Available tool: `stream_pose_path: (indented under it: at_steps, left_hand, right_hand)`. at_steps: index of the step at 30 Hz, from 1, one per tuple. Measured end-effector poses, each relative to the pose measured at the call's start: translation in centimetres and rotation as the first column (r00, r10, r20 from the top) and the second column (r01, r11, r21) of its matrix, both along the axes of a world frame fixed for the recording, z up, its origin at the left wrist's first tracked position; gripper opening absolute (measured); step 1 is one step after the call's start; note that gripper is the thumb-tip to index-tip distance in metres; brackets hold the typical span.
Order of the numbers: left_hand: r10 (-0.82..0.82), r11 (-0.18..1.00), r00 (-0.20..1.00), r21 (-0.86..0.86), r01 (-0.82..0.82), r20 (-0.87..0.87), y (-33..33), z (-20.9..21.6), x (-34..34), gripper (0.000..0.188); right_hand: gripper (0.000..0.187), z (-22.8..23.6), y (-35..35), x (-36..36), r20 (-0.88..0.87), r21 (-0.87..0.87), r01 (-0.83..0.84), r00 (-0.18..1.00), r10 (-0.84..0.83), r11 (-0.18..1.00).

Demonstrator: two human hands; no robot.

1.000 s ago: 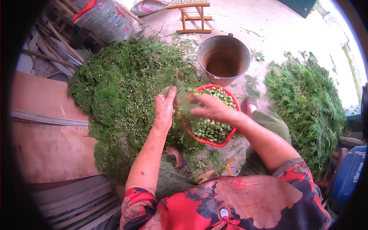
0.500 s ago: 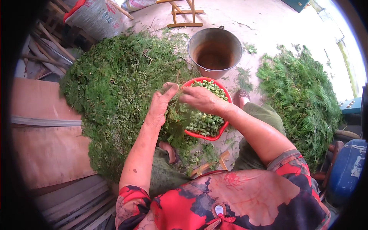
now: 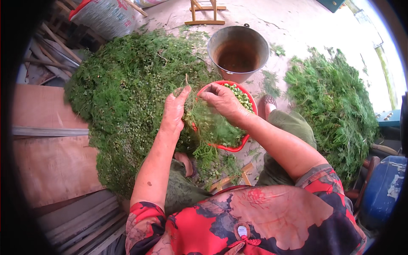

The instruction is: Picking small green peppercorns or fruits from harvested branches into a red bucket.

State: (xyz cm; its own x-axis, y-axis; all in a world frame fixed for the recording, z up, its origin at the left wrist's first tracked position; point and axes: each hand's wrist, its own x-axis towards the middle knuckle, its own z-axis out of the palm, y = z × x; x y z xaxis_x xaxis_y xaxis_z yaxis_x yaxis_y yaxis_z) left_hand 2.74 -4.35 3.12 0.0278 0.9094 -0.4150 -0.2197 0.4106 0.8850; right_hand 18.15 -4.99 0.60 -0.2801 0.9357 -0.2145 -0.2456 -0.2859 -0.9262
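My left hand (image 3: pixel 175 109) pinches the stem of a feathery green conifer branch (image 3: pixel 219 129), which hangs over a red plastic basin (image 3: pixel 254 103) between my legs. Just right of it, my right hand (image 3: pixel 225 102) has its fingers drawn together beside the upper part of the branch; what lies in them is too small to make out. Small pale-green seed cones (image 3: pixel 243 97) lie in the basin, partly covered by the branch and my right hand. A large pile of cone-bearing branches (image 3: pixel 127 89) spreads to the left of my left hand.
A metal bucket (image 3: pixel 217 42) stands just beyond the basin. Another heap of green branches (image 3: pixel 331 97) lies on the right, near a blue container (image 3: pixel 384 189). A wooden frame (image 3: pixel 206 22) and a stuffed sack (image 3: pixel 104 19) are farther off. Boards (image 3: pixel 51 165) lie at left.
The branch has swung out over the basin and covers more of the cones. My left hand has shifted slightly up and left, and my right hand has tilted, its fingers a little farther from the left.
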Motion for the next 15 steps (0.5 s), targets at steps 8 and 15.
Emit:
stream_pose_path:
  at_steps: [8, 15]
  left_hand:
    - [0.149, 0.983, 0.986, -0.117, -0.139, 0.082, 0.2, -1.3, 0.7, 0.015]
    - [0.129, 0.991, 0.989, -0.040, -0.127, 0.066, 0.3, -1.9, 0.6, 0.017]
  right_hand:
    - [0.015, 0.8, -1.1, 0.1, 0.367, 0.179, -0.006, 0.928, -0.061, 0.984]
    - [0.016, 1.0, -0.6, 1.1, 0.455, 0.146, -0.067, 0.891, -0.007, 0.987]
